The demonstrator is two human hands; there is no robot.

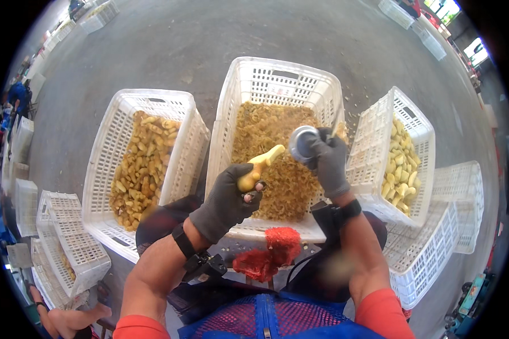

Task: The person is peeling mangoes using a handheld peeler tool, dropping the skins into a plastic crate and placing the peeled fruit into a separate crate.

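My left hand, in a dark grey glove with bare fingertips showing, is closed around a yellow mushroom-like piece. Its paler, narrow end points up and right. Close beside it, my gloved right hand grips a round grey metal tool with a cup-like face. A thin strip stands up behind those fingers; its kind is unclear. Both hands are above a white plastic crate filled with brownish-yellow peelings.
A white crate of brownish-yellow pieces stands left, and another of paler pieces stands right. Red netting hangs at the middle crate's near edge. More crates lie lower right and lower left. A person's arm shows lower left.
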